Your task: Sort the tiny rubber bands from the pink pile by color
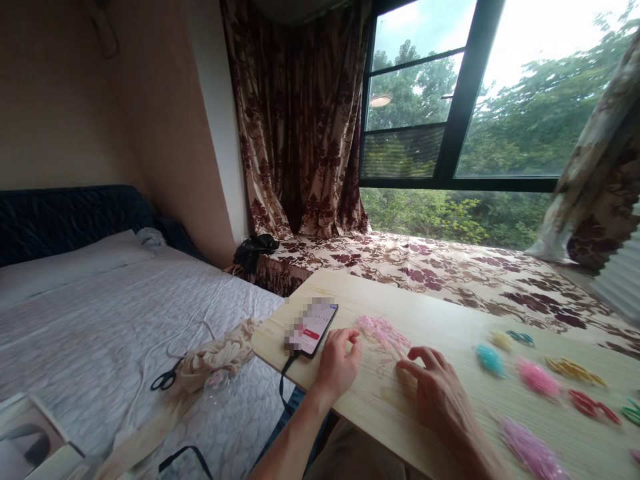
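A person's two bare hands are working at a pale wooden table (425, 307), with a loose heap of thin pink strands (380, 328) lying between and just beyond them. The left hand (339, 360) is curling loosely beside the heap, thumb and forefinger close together; whether they are pinching a fine strand, I cannot tell. The right hand (436, 383) is arching low, its fingertips ending at the heap's near right edge; its grip, too, is impossible to make out. The hands are flanking the heap, probably so that both can be reaching its thin pieces. A phone (323, 327) is lying just beyond the left hand, its screen facing up, perhaps for glancing at. To the right, separate small bundles are sitting apart, seemingly sorted by colour: turquoise (490, 360), bright pink (538, 378), mustard (575, 371), red (594, 405) and lilac (531, 448). Scissors (165, 380) are lying on the bed (75, 313) at left, and a big window (445, 153) is giving daylight.
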Demonstrator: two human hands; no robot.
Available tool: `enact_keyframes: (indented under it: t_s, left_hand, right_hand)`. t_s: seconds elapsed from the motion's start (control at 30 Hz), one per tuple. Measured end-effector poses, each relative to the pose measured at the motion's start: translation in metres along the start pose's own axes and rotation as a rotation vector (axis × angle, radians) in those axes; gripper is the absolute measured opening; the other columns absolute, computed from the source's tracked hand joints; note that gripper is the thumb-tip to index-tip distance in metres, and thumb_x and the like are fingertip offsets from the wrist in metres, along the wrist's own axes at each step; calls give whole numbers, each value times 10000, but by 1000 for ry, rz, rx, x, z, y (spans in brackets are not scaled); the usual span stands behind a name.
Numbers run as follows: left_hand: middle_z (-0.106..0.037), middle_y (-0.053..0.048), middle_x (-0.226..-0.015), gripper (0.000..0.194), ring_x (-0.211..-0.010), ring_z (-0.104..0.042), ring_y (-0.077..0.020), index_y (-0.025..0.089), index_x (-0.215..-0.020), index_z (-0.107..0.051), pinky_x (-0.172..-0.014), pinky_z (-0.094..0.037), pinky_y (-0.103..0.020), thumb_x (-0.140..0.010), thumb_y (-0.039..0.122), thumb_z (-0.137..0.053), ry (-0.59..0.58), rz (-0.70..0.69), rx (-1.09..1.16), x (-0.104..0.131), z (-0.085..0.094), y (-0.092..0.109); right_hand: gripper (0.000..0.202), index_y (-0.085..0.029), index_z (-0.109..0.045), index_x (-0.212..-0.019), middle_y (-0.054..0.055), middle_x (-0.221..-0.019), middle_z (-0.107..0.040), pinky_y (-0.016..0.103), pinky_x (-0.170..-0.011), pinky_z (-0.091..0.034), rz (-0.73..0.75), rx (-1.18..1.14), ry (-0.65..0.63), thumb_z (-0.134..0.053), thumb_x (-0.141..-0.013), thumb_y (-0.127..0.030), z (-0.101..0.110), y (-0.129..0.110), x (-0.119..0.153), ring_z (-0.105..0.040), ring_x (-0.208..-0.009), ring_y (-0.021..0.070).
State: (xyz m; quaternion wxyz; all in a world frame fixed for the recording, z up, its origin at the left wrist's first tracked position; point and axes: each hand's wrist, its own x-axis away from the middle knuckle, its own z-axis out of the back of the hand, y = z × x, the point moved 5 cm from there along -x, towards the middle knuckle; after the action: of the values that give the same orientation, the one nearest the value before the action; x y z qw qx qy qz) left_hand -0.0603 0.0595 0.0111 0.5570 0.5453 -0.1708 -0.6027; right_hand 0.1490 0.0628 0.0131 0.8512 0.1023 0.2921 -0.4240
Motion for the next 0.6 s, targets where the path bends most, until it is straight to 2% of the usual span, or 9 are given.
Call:
enact_keyframes:
  t_s: [0.17,0.37,0.6]
  left_hand:
    - [-714,-68,-940,186,-971,-646,-212,184,-959,-694,-932,-507,-370,-842,179,-548,7,-2,26,1,0,-2]
    - [-718,-60,-944,185,-972,-645,-206,192,-952,-698,-938,-507,-364,-839,178,-553,26,-2,47,1,1,-2]
    - [-724,-55,-929,184,-965,-648,-201,192,-954,-703,-929,-510,-355,-841,177,-558,14,2,40,0,1,-2]
  right_hand:
    - [487,-264,-740,-932,70,-1009,-649,358,-805,-505,-29,9,44,-398,-729,16,5,1,2,-569,-983,216]
    - [617,-317,-735,-1075,68,-1040,-651,364,-789,-495,-26,21,51,-415,-671,22,0,-4,1,-563,-1014,228]
    - [532,-279,-733,-1067,88,-1058,-650,371,-781,-498,-30,19,53,-424,-731,-7,1,2,2,-564,-1016,240]
